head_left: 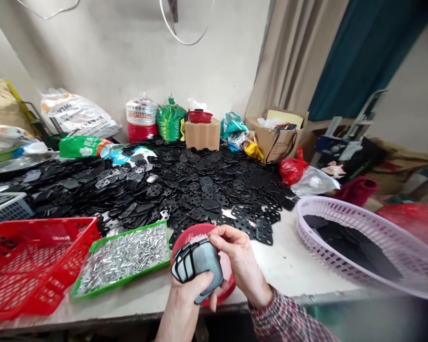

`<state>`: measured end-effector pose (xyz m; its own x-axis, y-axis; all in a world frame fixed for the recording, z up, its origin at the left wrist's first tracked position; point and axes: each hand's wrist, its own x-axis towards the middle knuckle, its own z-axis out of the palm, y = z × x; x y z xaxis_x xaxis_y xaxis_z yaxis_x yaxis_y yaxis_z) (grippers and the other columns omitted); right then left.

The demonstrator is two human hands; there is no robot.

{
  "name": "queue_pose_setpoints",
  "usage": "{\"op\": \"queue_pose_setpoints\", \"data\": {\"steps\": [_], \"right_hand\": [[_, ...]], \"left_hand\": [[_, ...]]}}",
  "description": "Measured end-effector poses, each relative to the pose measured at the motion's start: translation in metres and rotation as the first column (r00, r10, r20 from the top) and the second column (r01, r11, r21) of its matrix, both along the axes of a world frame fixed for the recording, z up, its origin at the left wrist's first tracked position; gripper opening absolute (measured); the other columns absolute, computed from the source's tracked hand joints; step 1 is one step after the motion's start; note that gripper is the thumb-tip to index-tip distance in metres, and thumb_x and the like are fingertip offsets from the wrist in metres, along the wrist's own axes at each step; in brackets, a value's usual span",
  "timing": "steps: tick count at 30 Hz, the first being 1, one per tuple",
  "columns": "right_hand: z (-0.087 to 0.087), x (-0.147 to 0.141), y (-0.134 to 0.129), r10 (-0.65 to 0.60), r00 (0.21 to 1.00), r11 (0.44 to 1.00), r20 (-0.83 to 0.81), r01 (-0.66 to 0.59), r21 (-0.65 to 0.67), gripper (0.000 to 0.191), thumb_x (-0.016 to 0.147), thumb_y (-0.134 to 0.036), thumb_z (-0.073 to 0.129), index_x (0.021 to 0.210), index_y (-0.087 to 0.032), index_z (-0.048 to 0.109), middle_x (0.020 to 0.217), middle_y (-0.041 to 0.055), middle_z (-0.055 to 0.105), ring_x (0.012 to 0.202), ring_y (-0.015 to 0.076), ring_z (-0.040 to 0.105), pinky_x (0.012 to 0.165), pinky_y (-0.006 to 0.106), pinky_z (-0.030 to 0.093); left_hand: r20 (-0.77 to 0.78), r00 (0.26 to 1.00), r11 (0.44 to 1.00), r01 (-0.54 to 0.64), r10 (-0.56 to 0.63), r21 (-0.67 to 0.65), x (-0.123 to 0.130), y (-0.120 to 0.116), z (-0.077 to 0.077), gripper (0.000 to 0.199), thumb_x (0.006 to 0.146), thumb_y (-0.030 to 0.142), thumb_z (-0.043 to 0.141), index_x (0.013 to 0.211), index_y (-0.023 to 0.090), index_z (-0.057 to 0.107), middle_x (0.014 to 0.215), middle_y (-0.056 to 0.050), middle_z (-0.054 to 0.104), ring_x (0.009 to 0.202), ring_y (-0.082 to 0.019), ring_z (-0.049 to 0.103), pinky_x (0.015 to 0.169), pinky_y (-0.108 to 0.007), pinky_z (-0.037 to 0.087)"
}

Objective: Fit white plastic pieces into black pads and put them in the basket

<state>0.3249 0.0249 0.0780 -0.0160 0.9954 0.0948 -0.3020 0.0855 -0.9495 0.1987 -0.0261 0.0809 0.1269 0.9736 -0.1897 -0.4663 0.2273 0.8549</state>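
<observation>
My left hand [196,294] is closed around a fanned stack of flat, rounded black plates [209,263], its thumb pressed across the shiny front one. At the stack's upper right corner, my right hand [240,259] has thumb and finger pinched together. Whatever lies between those fingertips is too small or hidden to make out. Beneath both hands sits a red round basin [189,232] with pale contents. To its left, a green tray [119,281] holds many small silvery metal pins [128,256].
Loose black plates [199,190] cover the back of the table [281,256]. A red basket [39,266] stands at left, and a lilac basket [342,266] with black pieces at right. Sacks [141,118] and a cardboard box [202,134] line the wall.
</observation>
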Motion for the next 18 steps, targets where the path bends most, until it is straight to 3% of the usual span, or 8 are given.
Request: {"op": "queue_pose_setpoints", "data": {"steps": [7,9,11,13,15,18], "right_hand": [[-0.004,0.002,-0.011,-0.091,0.990,0.989,-0.109,0.077,-0.124,0.020,0.075,-0.037,0.076,0.076,-0.019,0.068,0.068,-0.0012,0.064,0.053,0.0111,0.052,0.048,0.021,0.040],[-0.007,0.002,-0.013,-0.136,0.983,0.987,-0.125,0.124,-0.103,0.018,0.074,-0.035,0.077,0.074,-0.019,0.069,0.068,-0.0014,0.064,0.057,0.0116,0.054,0.053,0.022,0.043],[-0.009,0.002,-0.014,-0.183,0.973,0.983,-0.143,0.176,-0.061,0.015,0.072,-0.032,0.079,0.072,-0.019,0.070,0.071,-0.0009,0.066,0.065,0.0128,0.057,0.064,0.023,0.047],[-0.012,0.003,-0.015,-0.199,0.970,0.980,-0.137,0.196,-0.036,0.013,0.072,-0.030,0.079,0.073,-0.019,0.073,0.074,0.0003,0.069,0.071,0.0141,0.059,0.071,0.025,0.048],[-0.014,0.007,-0.016,-0.173,0.980,0.985,-0.100,0.172,-0.021,0.011,0.074,-0.031,0.078,0.076,-0.020,0.075,0.079,0.0019,0.071,0.076,0.0155,0.061,0.075,0.027,0.049],[-0.016,0.017,-0.015,-0.059,0.997,0.998,-0.045,0.059,0.010,0.013,0.078,-0.032,0.075,0.086,-0.022,0.078,0.086,0.0036,0.074,0.081,0.0169,0.063,0.078,0.029,0.049]], "left_hand": [[-0.026,0.986,0.986,0.167,-0.167,-0.008,0.007,0.007,-0.015,0.015,0.077,0.022,0.067,0.082,0.009,0.073,0.068,-0.011,0.068,0.061,-0.022,0.063,0.045,-0.026,0.042],[-0.085,0.992,0.996,0.089,-0.091,-0.022,0.006,0.007,-0.018,0.012,0.075,0.022,0.071,0.081,0.011,0.073,0.071,-0.010,0.070,0.062,-0.021,0.064,0.046,-0.025,0.044],[-0.216,0.975,0.998,-0.037,0.046,0.046,0.002,0.007,-0.021,0.011,0.067,0.012,0.076,0.078,0.014,0.075,0.083,-0.009,0.073,0.070,-0.020,0.064,0.054,-0.024,0.049],[-0.273,0.948,0.983,-0.132,0.162,0.124,-0.004,0.007,-0.025,0.030,0.054,-0.002,0.078,0.076,0.017,0.076,0.098,-0.008,0.073,0.088,-0.022,0.064,0.066,-0.021,0.052],[-0.186,0.965,0.980,-0.169,0.186,0.102,-0.011,0.007,-0.028,0.043,0.047,-0.007,0.077,0.081,0.019,0.077,0.104,-0.007,0.073,0.101,-0.026,0.062,0.071,-0.022,0.054],[0.074,0.991,0.993,-0.107,0.111,-0.055,-0.015,0.008,-0.030,0.042,0.052,0.001,0.078,0.091,0.018,0.076,0.105,-0.010,0.073,0.098,-0.029,0.065,0.064,-0.027,0.056]]}}
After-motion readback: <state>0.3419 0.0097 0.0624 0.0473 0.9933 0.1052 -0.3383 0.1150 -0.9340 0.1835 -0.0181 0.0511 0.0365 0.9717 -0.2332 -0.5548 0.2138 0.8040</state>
